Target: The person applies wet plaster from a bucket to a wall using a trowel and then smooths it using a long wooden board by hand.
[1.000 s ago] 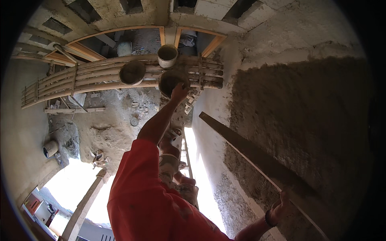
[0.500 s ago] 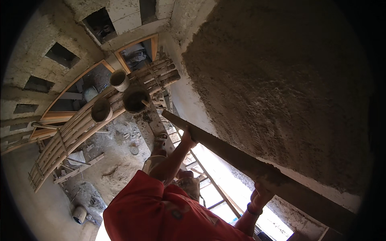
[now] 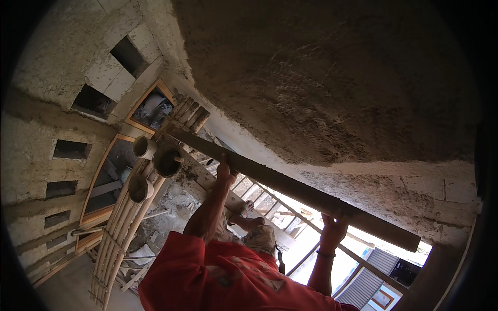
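Observation:
A long, straight, mortar-smeared screed board (image 3: 290,191) slants from the upper left down to the right, below a wall of rough wet plaster (image 3: 321,78). My left hand (image 3: 226,170) grips its lower edge nearer the far left end. Toward the right end, my right hand (image 3: 334,228), with a dark band on the wrist, holds the same edge, its fingers partly behind the board. Whether the board touches the wall I cannot tell.
Bamboo-pole scaffolding (image 3: 116,233) at left carries a dark bucket (image 3: 167,159) with a handle sticking out, a pale bucket (image 3: 144,147) and another bucket (image 3: 140,188). A ladder-like frame (image 3: 306,220) stands below the board. Wooden window frames (image 3: 106,179) line the left wall.
The view has turned. Both hands and the board have shifted up and left in the picture, and the board's right end now shows. The grip looks the same.

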Tool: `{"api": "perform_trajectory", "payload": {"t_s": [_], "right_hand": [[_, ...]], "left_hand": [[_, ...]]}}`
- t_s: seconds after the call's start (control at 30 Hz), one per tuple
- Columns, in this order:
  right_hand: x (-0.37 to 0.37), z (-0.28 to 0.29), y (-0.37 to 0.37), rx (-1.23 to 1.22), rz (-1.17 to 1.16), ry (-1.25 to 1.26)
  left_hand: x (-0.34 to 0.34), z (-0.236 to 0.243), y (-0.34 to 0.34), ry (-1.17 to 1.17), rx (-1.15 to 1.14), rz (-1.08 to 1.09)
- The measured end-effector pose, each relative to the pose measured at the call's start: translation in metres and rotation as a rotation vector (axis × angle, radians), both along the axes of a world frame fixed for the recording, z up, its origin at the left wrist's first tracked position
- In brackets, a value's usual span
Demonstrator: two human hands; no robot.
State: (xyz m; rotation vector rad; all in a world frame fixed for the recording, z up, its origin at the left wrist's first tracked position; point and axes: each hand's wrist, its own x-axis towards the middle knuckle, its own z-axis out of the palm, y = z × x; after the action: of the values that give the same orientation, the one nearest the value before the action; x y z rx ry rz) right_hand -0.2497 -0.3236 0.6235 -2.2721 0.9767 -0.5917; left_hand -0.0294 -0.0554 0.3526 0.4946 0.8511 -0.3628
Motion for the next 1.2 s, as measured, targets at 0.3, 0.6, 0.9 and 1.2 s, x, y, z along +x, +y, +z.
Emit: {"api": "perform_trajectory", "payload": {"t_s": [0.3, 0.6, 0.9, 1.2], "right_hand": [[0.030, -0.102, 0.006, 0.262, -0.094, 0.089], [0.134, -0.355, 0.018, 0.399, 0.024, -0.232], [0.236, -0.511, -0.006, 1.029, 0.003, -0.844], [0.256, -0.518, -0.009, 1.180, 0.002, -0.990]], "left_hand": [[0.096, -0.019, 0.081, -0.114, 0.038, 0.001], [0.256, -0.170, 0.153, -0.246, 0.093, -0.214], [0.407, -0.225, 0.103, -0.487, 0.077, -0.355], [0.429, -0.221, 0.064, -0.485, 0.310, -0.181]]}}
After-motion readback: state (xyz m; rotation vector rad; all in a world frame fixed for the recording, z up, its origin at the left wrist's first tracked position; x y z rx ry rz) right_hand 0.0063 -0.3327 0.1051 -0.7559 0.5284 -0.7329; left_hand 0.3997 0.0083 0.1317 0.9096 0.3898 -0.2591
